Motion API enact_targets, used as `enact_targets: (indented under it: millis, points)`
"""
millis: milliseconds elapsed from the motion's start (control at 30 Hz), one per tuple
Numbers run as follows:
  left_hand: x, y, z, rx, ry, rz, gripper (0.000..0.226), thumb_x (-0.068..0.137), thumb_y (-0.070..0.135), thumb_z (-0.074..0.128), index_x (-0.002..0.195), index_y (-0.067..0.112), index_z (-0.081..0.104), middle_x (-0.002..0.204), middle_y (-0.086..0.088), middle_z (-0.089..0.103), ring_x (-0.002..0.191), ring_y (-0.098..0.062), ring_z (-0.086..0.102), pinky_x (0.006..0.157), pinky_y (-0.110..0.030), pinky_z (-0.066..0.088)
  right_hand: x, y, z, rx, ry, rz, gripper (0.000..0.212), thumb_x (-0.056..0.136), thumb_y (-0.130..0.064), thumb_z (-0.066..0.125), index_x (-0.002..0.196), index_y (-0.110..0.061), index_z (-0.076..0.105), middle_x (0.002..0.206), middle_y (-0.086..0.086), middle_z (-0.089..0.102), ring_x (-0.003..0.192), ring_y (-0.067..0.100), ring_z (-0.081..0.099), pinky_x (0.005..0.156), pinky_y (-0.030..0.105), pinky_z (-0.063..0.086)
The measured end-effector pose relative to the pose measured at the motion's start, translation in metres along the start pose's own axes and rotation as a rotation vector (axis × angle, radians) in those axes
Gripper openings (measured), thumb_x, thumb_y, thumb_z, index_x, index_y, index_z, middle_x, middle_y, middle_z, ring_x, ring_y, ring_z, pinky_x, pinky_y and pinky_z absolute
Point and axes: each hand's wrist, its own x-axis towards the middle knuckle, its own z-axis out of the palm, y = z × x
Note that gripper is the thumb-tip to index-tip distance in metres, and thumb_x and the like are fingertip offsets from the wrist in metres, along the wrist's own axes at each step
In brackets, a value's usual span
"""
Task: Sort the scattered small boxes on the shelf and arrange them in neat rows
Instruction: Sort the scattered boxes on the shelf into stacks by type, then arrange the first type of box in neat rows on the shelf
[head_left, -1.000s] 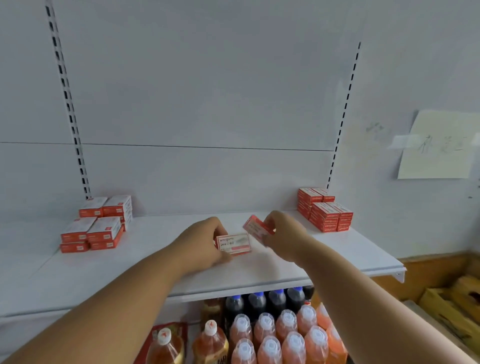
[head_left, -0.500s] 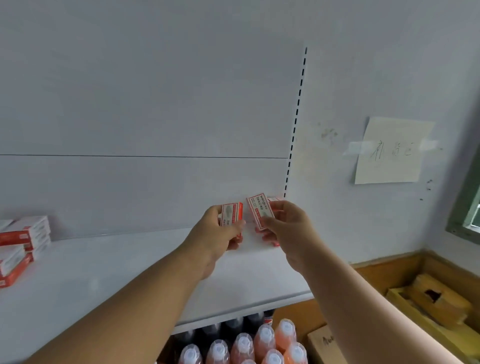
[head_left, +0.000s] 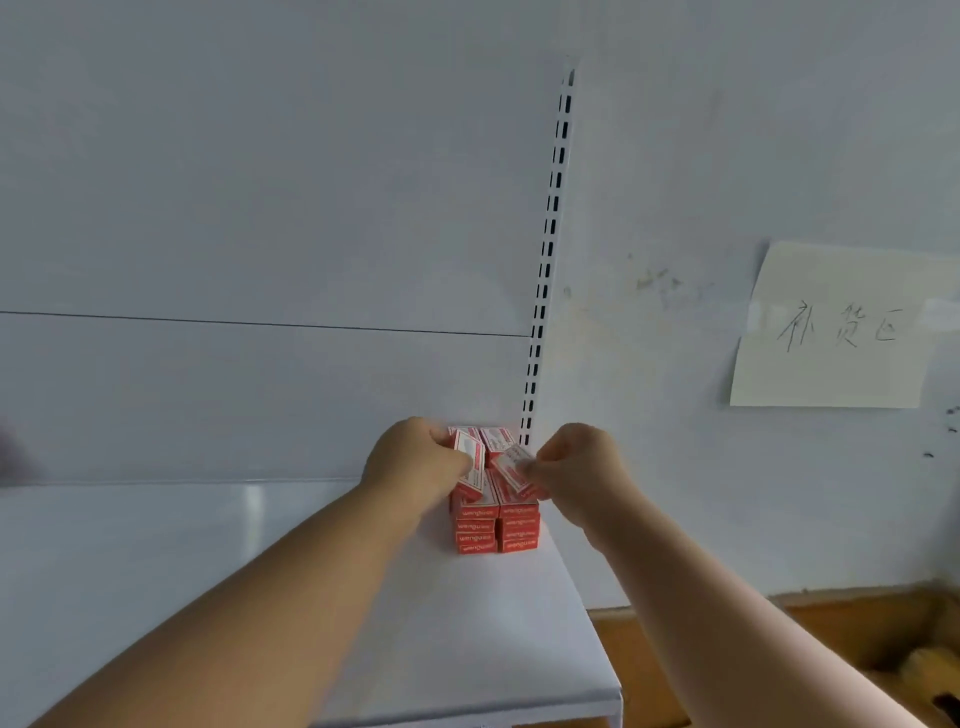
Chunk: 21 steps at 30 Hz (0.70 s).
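A: How far along does the sorting look?

B: Well on, as far as this view shows. At the right end of the white shelf (head_left: 467, 623), against the back panel, stand the stacked boxes (head_left: 496, 530): two red-and-white columns side by side, several layers high, fronts flush, with more boxes behind them. The person's left hand (head_left: 415, 462) has its grip closed on the left box (head_left: 471, 467), held tilted on edge just above the left column. The right hand (head_left: 576, 462) pinches the right box (head_left: 514, 470) between its fingertips, angled over the right column.

A: So neither is set down?

B: Neither lies flat yet. Both appear to touch or nearly touch the top of the stack, but the hands hide the contact, so that cannot be told. What is left, by this judgement, is to lay each one square on its column and line up the edges. The rest of the shelf in view is bare; whether loose boxes remain further left cannot be seen from here.

A: And the setting?

B: The shelf is smooth, glossy and white, with a bright reflection on it, fixed to a white panel with a slotted upright (head_left: 550, 260) at its right edge. On the pale wall to the right a paper note (head_left: 831, 332) with handwriting is taped up. Low right, there is a wooden crate (head_left: 857, 634).
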Motion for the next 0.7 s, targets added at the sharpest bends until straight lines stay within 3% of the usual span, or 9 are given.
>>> enact_targets:
  millis: [100,200,300,367,433,500,600,700]
  points:
    - [0.002,0.003,0.002,0.228,0.016,-0.005,0.021,0.080,0.031,0.072,0.083,0.010,0.071,0.079,-0.010,0.067,0.072,-0.024,0.066,0.050,-0.026,0.036,0.002,-0.003,-0.004,-0.293,-0.056,-0.118,0.029,0.081,-0.035,0.074,0.069,-0.017,0.054,0.064,-0.006,0.060,0.056,0.010,0.055,0.046,0.024,0.036]
    - [0.000,0.007,0.004,0.351,0.015,-0.019,0.033,0.079,0.041,0.072,0.070,0.010,0.063,0.080,-0.004,0.064,0.052,-0.018,0.054,0.045,-0.026,0.027,0.000,-0.006,-0.006,-0.434,-0.100,-0.194,0.032,0.083,-0.039,0.071,0.066,-0.019,0.052,0.068,-0.005,0.056,0.061,0.013,0.051,0.047,0.024,0.032]
    - [-0.002,0.010,0.004,0.366,0.009,-0.014,0.038,0.081,0.045,0.073,0.067,0.012,0.062,0.068,-0.010,0.062,0.059,-0.022,0.060,0.047,-0.026,0.028,0.000,-0.007,-0.007,-0.405,-0.099,-0.239,0.017,0.086,-0.031,0.064,0.075,-0.018,0.060,0.077,-0.002,0.063,0.069,0.016,0.057,0.051,0.024,0.040]
    - [-0.005,0.007,0.002,0.305,0.048,-0.014,0.040,0.085,0.042,0.069,0.058,0.018,0.053,0.060,-0.007,0.053,0.055,-0.024,0.050,0.052,-0.027,0.031,0.000,-0.009,-0.008,-0.338,-0.048,-0.274,0.011,0.088,-0.024,0.055,0.080,-0.019,0.060,0.080,-0.003,0.063,0.071,0.015,0.058,0.053,0.025,0.042]
    - [-0.009,0.000,-0.005,0.243,0.108,-0.002,0.034,0.087,0.037,0.064,0.065,0.015,0.051,0.067,-0.009,0.055,0.059,-0.024,0.048,0.058,-0.031,0.037,-0.001,-0.012,-0.008,-0.265,-0.013,-0.307,0.010,0.087,-0.020,0.050,0.085,-0.022,0.059,0.084,-0.005,0.063,0.074,0.015,0.057,0.053,0.024,0.039]
    - [-0.014,-0.008,-0.016,0.236,0.171,0.017,0.025,0.088,0.034,0.061,0.075,0.013,0.058,0.076,-0.004,0.065,0.069,-0.022,0.058,0.063,-0.032,0.044,-0.005,-0.021,-0.003,-0.210,-0.010,-0.354,0.013,0.087,-0.017,0.050,0.092,-0.023,0.060,0.090,-0.006,0.063,0.079,0.016,0.057,0.058,0.024,0.037]
    - [-0.026,-0.021,-0.040,0.277,0.201,0.074,0.013,0.088,0.033,0.059,0.079,0.024,0.057,0.079,0.008,0.062,0.076,-0.014,0.058,0.064,-0.027,0.045,-0.020,-0.046,0.013,-0.092,-0.004,-0.473,0.019,0.089,-0.016,0.049,0.103,-0.023,0.059,0.088,-0.008,0.060,0.073,0.012,0.055,0.058,0.023,0.037]
    - [-0.040,-0.041,-0.071,0.339,0.243,0.118,0.011,0.089,0.034,0.056,0.081,0.027,0.057,0.080,0.010,0.061,0.077,-0.011,0.057,0.065,-0.026,0.046,-0.041,-0.075,0.043,-0.029,0.008,-0.597,0.019,0.089,-0.019,0.053,0.107,-0.024,0.058,0.094,-0.012,0.055,0.072,0.003,0.053,0.058,0.012,0.034]
